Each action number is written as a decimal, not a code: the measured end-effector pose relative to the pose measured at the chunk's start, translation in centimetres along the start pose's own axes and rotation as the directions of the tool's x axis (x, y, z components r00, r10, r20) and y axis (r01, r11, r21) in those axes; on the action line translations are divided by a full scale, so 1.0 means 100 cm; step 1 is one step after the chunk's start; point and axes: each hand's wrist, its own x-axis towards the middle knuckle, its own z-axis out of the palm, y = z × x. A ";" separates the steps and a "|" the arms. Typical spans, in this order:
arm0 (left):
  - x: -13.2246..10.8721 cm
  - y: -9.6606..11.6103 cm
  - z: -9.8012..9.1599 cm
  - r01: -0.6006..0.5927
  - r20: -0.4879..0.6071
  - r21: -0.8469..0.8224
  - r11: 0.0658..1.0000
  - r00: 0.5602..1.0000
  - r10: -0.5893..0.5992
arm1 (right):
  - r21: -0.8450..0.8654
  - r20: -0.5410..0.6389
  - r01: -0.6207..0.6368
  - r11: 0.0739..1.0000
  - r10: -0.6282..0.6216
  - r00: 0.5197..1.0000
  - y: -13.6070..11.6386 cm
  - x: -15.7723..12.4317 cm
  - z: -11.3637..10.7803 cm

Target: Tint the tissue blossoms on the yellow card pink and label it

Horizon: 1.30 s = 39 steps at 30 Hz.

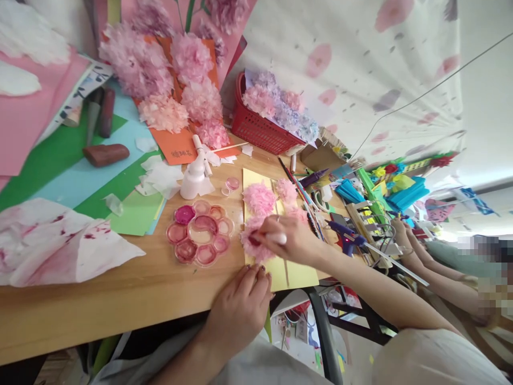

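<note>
- A white-ended tool (282, 238) is held in the closed grip of the right hand (296, 240); its long axis is laid roughly along the worktop's (132, 283) near edge, and its dark red tip is pointed left at a pink flower (262, 255) on yellow paper (306, 271), near that edge.
- By the left hand (240, 299), nothing is gripped; its fingers are rested at the near edge, beside the paper's corner.
- Bare wood is shown between the palette (202, 235) and the near edge.
- Toward the far edge, a red basket (264, 131) is filled with flowers.
</note>
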 end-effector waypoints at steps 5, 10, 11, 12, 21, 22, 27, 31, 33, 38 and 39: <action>0.001 0.000 -0.002 0.012 0.050 0.014 1.000 0.999 -0.013 | -0.034 0.055 0.114 0.993 -0.112 0.992 -0.004 -0.007 0.014; 0.000 -0.001 -0.003 -0.025 0.022 0.018 1.000 0.999 0.024 | -0.167 0.021 0.241 0.956 -0.241 0.970 -0.007 -0.010 0.020; -0.001 -0.001 -0.003 -0.024 0.019 0.018 1.000 1.000 0.024 | -0.158 0.025 0.234 0.959 -0.233 0.972 -0.007 -0.010 0.021; -0.001 -0.001 -0.002 -0.023 0.015 0.019 1.000 1.000 0.023 | -0.147 0.024 0.215 0.965 -0.214 0.977 -0.008 -0.010 0.022; -0.001 -0.002 0.000 -0.030 -0.019 0.014 0.999 0.999 0.031 | -0.101 0.085 0.096 0.990 -0.088 0.993 -0.012 -0.013 0.015; -0.001 -0.002 0.000 -0.027 -0.017 0.014 1.000 0.999 0.027 | -0.088 0.088 0.084 0.993 -0.077 0.993 -0.013 -0.014 0.015; -0.002 -0.002 0.000 -0.031 -0.009 0.015 0.999 0.999 0.031 | -0.037 0.068 0.025 0.999 -0.023 0.997 -0.008 -0.016 0.011; -0.003 -0.003 0.000 -0.046 -0.008 0.016 0.999 0.999 0.046 | -0.090 -0.183 -0.186 0.978 0.168 0.969 0.006 -0.017 -0.004; -0.003 -0.003 0.000 -0.056 -0.007 0.020 0.998 0.998 0.056 | -0.016 -0.346 -0.238 0.971 0.218 0.912 0.004 -0.019 -0.008; -0.004 -0.004 -0.001 -0.073 0.001 0.039 0.997 0.997 0.073 | 0.157 -0.076 0.080 0.984 -0.069 0.995 -0.015 -0.026 -0.003; -0.004 -0.003 -0.001 -0.072 0.005 0.038 0.997 0.997 0.072 | 0.109 -0.058 0.075 0.991 -0.069 0.996 -0.016 -0.028 -0.004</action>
